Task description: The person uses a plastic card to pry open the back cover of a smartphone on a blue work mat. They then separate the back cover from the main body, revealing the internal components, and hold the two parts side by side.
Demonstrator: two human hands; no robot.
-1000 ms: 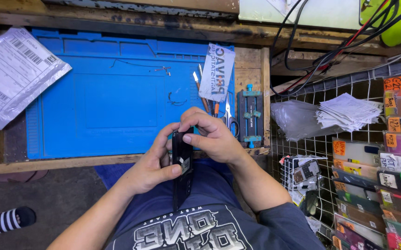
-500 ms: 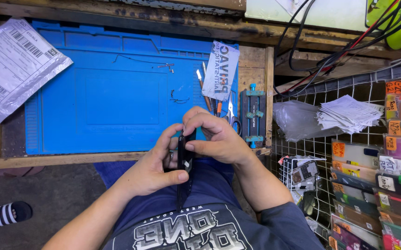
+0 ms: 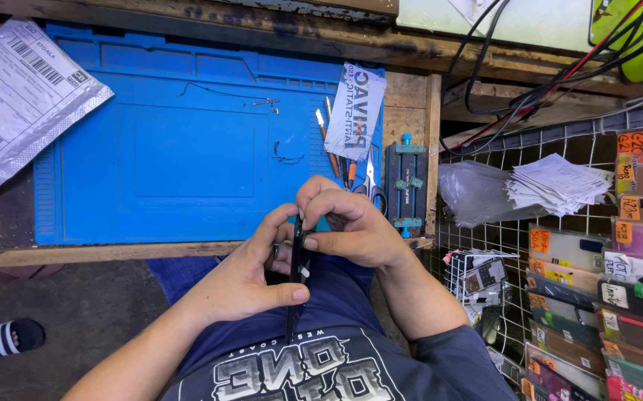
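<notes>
A thin black phone [image 3: 297, 260] stands edge-on over my lap, just below the bench's front edge. My left hand [image 3: 251, 275] grips it from the left, thumb pressed against its lower edge. My right hand [image 3: 351, 223] curls over its top and right side, fingertips on the upper edge. A dark thin strip [image 3: 290, 315] hangs from the phone down toward my shirt. Much of the phone's face is hidden between my palms.
A blue work mat [image 3: 165, 148] covers the wooden tray bench, with thin wires on it. Hand tools, scissors [image 3: 369, 182] and a blue clamp jig [image 3: 406, 186] lie at its right. A grey mail bag [image 3: 17, 96] sits at left. A wire rack of phone cases [image 3: 603, 289] stands right.
Both hands and the phone have shifted slightly right and down toward my lap; the phone now shows edge-on. My grip stays closed on it.
</notes>
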